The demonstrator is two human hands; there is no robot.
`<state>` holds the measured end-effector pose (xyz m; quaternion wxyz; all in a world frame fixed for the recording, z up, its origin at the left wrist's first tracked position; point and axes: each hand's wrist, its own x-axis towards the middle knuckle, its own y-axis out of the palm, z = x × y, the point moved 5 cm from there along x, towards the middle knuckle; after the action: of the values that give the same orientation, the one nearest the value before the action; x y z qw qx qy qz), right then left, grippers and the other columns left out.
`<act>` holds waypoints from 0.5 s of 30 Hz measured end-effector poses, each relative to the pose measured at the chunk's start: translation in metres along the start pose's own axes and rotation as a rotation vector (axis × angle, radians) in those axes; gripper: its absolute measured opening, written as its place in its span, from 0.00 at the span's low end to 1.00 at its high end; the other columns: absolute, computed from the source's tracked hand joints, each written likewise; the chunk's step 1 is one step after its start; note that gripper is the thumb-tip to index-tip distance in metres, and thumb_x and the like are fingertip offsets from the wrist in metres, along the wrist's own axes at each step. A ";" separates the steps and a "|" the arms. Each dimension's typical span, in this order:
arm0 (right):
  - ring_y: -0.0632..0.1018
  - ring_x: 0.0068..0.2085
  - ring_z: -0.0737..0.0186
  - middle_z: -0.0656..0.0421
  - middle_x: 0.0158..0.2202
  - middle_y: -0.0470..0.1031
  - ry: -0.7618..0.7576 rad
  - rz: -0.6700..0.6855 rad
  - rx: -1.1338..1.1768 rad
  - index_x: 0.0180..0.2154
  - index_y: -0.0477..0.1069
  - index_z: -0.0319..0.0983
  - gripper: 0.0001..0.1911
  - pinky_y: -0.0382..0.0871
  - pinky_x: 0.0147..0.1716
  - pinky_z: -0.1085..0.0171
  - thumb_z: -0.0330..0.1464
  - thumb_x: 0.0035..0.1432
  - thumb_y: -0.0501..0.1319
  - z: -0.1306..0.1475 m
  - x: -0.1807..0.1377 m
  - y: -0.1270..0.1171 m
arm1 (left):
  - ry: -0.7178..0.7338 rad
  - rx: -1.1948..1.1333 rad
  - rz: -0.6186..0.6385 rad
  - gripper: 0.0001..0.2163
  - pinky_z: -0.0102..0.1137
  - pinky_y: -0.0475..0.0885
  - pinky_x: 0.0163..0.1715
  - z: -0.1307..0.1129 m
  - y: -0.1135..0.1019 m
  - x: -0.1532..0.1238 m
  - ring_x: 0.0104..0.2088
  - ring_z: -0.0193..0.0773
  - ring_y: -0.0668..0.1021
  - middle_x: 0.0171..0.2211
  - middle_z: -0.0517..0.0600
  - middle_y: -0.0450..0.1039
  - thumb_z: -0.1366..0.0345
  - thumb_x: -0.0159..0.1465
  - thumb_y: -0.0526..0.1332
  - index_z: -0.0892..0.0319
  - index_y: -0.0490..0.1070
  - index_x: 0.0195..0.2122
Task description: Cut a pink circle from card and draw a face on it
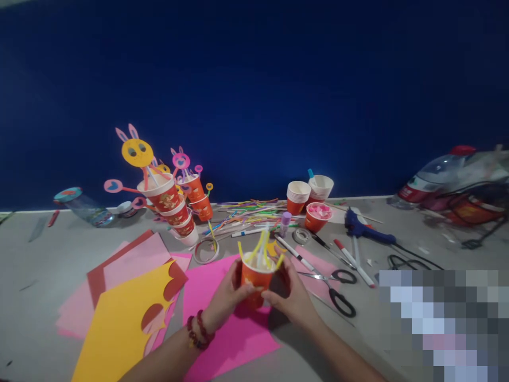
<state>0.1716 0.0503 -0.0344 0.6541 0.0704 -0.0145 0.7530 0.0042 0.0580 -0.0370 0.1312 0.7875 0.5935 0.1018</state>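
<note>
An orange-red paper cup (257,277) with a white rim is held upright between both hands above a bright pink sheet (210,313). Yellow strips (261,245) and a whitish stick rise out of the cup, some bending over its rim. My left hand (234,286), with dark red beads at the wrist, is wrapped round the cup's left side. Against its right side my right hand (288,292) is closed, thumb on the front. Scissors (332,289) with black handles lie just right of my right hand, beside a marker (300,258).
Stacked cups with paper rabbit faces (137,153) stand at the back left. Yellow cardstock (115,323) with cut-out curves lies left. A blue glue gun (368,229), its cord, plain cup stacks (297,196) and a cup of pink scraps (318,211) sit back right. A plastic bottle (433,178) lies far right.
</note>
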 end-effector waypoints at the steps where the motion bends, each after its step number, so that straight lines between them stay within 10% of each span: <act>1: 0.70 0.62 0.42 0.50 0.62 0.68 -0.003 0.012 -0.012 0.67 0.56 0.53 0.47 0.64 0.60 0.40 0.53 0.50 0.71 -0.003 0.001 -0.001 | 0.010 0.015 -0.079 0.28 0.44 0.73 0.52 -0.008 -0.008 0.004 0.55 0.55 0.76 0.55 0.59 0.75 0.51 0.57 0.71 0.57 0.70 0.56; 6: 0.75 0.54 0.44 0.47 0.54 0.75 -0.083 0.273 -0.446 0.55 0.71 0.44 0.25 0.69 0.54 0.43 0.49 0.61 0.63 -0.006 -0.004 0.013 | 0.082 0.051 -0.378 0.19 0.34 0.74 0.49 -0.054 -0.053 0.017 0.51 0.45 0.78 0.51 0.53 0.77 0.50 0.62 0.66 0.55 0.72 0.50; 15: 0.70 0.59 0.46 0.51 0.58 0.73 -0.213 0.573 -0.933 0.53 0.74 0.44 0.23 0.56 0.63 0.47 0.44 0.58 0.69 0.005 -0.020 0.031 | -0.032 0.415 -0.277 0.21 0.39 0.76 0.46 -0.060 -0.063 0.010 0.45 0.47 0.81 0.43 0.53 0.80 0.48 0.58 0.68 0.58 0.73 0.45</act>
<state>0.1445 0.0252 -0.0301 0.3799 -0.1574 -0.4309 0.8032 -0.0689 0.0891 -0.0006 -0.0111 0.7101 0.7020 -0.0537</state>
